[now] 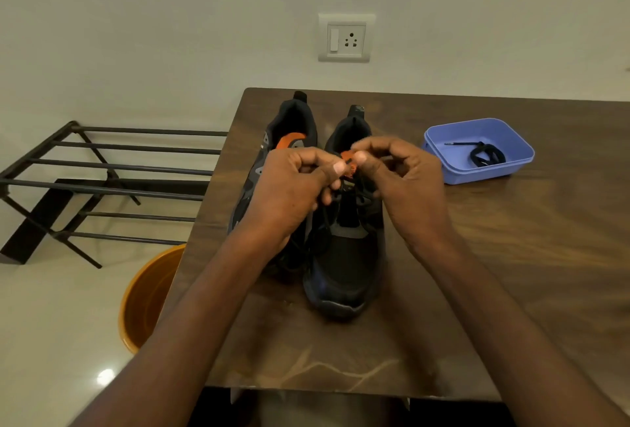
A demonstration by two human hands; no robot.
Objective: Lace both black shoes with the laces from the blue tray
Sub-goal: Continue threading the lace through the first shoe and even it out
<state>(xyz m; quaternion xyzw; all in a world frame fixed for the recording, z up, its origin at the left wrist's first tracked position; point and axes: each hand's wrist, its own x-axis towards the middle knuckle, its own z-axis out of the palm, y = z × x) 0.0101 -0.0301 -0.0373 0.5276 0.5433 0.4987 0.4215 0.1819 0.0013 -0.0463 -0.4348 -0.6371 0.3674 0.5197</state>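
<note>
2 black shoes [344, 256] side by side on table [511, 273] | left hand [289, 188], right hand [405, 181] pinch lace [335, 198] over right-side shoe's tongue | blue tray [443, 150], 1 lace inside, right

Both forearms reach forward; left hand [289, 188] and right hand [405, 178] meet thumb to thumb, fingers curled, pinching

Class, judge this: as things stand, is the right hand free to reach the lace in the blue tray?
Probably not yet: the right hand pinches the shoe's lace. The path to the tray looks clear.
</note>
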